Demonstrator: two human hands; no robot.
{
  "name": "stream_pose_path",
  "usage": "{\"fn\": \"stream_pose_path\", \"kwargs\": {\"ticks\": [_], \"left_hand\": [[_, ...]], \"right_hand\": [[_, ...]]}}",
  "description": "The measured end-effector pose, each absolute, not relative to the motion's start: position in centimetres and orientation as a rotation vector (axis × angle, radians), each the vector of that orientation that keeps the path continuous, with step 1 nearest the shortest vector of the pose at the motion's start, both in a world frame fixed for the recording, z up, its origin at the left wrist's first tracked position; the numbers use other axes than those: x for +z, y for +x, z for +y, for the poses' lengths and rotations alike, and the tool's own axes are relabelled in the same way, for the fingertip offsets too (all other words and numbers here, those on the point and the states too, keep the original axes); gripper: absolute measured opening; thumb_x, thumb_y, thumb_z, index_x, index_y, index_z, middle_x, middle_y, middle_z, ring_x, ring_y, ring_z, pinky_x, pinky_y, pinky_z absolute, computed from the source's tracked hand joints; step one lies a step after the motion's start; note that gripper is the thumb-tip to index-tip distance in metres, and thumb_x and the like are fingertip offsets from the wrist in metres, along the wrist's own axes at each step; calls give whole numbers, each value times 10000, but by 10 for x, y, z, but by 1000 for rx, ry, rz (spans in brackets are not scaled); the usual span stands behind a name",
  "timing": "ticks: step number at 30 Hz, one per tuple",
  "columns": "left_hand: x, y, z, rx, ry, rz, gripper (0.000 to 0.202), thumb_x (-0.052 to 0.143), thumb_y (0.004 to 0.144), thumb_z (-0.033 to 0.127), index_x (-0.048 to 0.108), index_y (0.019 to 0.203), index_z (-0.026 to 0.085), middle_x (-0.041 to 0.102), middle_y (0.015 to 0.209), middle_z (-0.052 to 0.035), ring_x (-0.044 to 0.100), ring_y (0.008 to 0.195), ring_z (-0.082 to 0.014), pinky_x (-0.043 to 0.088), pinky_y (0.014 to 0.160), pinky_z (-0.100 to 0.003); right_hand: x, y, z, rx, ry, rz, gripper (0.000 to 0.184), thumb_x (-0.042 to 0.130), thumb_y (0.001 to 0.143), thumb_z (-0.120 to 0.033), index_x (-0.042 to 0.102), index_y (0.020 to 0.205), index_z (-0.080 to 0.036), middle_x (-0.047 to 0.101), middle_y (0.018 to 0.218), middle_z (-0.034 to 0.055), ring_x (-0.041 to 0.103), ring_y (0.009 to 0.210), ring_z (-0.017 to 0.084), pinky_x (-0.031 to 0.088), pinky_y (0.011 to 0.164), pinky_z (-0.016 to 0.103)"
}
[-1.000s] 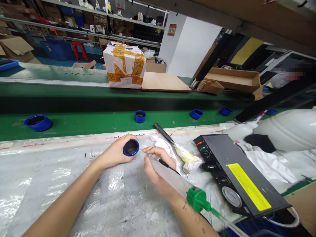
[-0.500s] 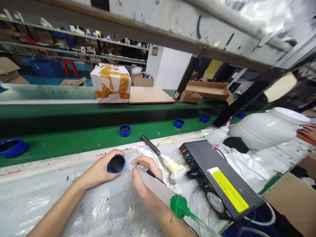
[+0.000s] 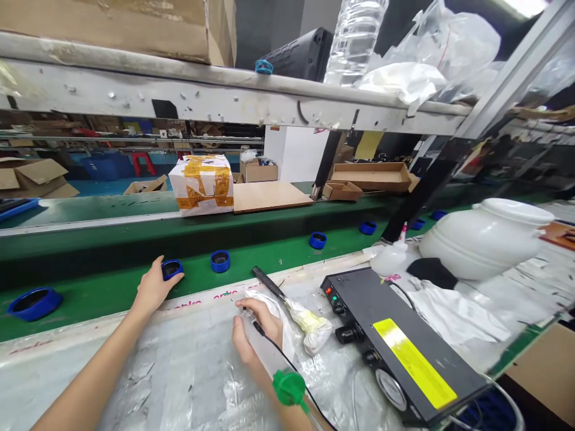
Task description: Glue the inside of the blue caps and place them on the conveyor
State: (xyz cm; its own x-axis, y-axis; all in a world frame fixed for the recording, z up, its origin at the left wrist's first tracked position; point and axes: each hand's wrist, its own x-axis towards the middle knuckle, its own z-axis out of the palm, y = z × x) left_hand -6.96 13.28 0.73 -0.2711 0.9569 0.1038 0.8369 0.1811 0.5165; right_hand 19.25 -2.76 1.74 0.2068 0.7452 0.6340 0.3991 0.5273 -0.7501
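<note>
My left hand [image 3: 151, 286] reaches over the green belt with thumb and fingers closed round a blue ring-shaped part [image 3: 172, 270], dark inside. Further right on the belt sits another blue ring [image 3: 220, 261], and a larger-looking one [image 3: 35, 304] lies to the left of my hand. My right hand [image 3: 258, 335] is wrapped round a translucent dispensing syringe [image 3: 260, 346] with a green cap [image 3: 288, 387] and tube at its rear end. Beside that hand lies a black-handled tool [image 3: 269, 284] whose far end is wrapped in white and yellowish material.
A black control box [image 3: 404, 335] with knobs and a gauge stands right of my right hand. Behind it are a squeeze bottle [image 3: 390, 256] and a large white jug [image 3: 485, 239] on its side. A taped carton [image 3: 203, 185] stands beyond the belt, under an overhead shelf [image 3: 251, 99].
My left hand has carried the blue ring from above the plastic-covered table forward and left to the belt. My right hand keeps the syringe. The camera view has tilted up.
</note>
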Motion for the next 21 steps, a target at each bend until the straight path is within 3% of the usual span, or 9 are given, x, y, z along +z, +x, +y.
{"fn": "stream_pose_path", "kwargs": {"ticks": [3, 5, 9, 12, 15, 17, 20, 21], "left_hand": [[6, -41, 140, 823, 1889, 2397, 811, 598, 931, 504, 364, 1597, 106, 278, 1647, -325, 347, 1486, -544, 387, 1122, -662], [0, -13, 146, 918, 2120, 2275, 783, 566, 951, 513, 380, 1586, 96, 243, 1655, -325, 306, 1514, -525, 344, 1167, -644], [-15, 41, 165, 905, 2239, 1842, 799, 623, 877, 514, 439, 1521, 78, 466, 1528, -280, 453, 1445, -453, 384, 1185, -569], [-17, 56, 177, 951, 2142, 1778, 689, 609, 837, 413, 499, 1430, 81, 563, 1414, -245, 567, 1349, -394, 458, 1144, -508], [-12, 43, 177, 926, 2090, 1808, 647, 675, 730, 434, 588, 1286, 117, 641, 1265, -207, 611, 1276, -399, 507, 1091, -505], [-9, 27, 167, 829, 2104, 1780, 603, 726, 643, 464, 640, 1164, 173, 689, 1144, -150, 626, 1250, -408, 537, 1050, -501], [-15, 8, 140, 725, 2097, 1563, 521, 721, 697, 552, 618, 1155, 326, 766, 1068, 1, 752, 1005, -320, 598, 943, -467], [-20, 4, 130, 759, 2112, 1475, 495, 712, 712, 600, 613, 1147, 387, 783, 1069, 49, 764, 1000, -307, 605, 932, -459]], "right_hand": [[16, 193, -23, 302, -1084, -1361, 195, 616, 881, -201, 690, 1060, -221, 774, 874, 26, 738, 705, 181, 588, 682, 274], [15, 194, -19, 288, -1123, -1316, 194, 614, 880, -203, 691, 1056, -224, 783, 910, 32, 745, 739, 187, 593, 703, 279], [12, 198, -15, 219, -1144, -1297, 223, 618, 871, -205, 686, 1083, -223, 781, 895, 34, 733, 689, 182, 604, 688, 288], [8, 201, -11, 90, -1008, -1342, 298, 626, 842, -179, 668, 1134, -218, 797, 955, 62, 778, 796, 204, 641, 757, 294], [7, 202, -7, -1, -886, -1336, 354, 624, 802, -160, 656, 1151, -213, 802, 999, 89, 800, 865, 217, 661, 801, 295], [11, 201, -9, 25, -909, -1343, 369, 634, 793, -154, 656, 1156, -216, 803, 988, 84, 804, 850, 214, 664, 801, 286], [18, 200, -16, 83, -947, -1328, 390, 652, 786, -154, 663, 1168, -230, 807, 1020, 73, 810, 907, 216, 659, 857, 281], [20, 200, -18, 76, -941, -1299, 395, 657, 781, -162, 669, 1169, -236, 809, 1016, 64, 811, 898, 213, 658, 864, 278]]}}
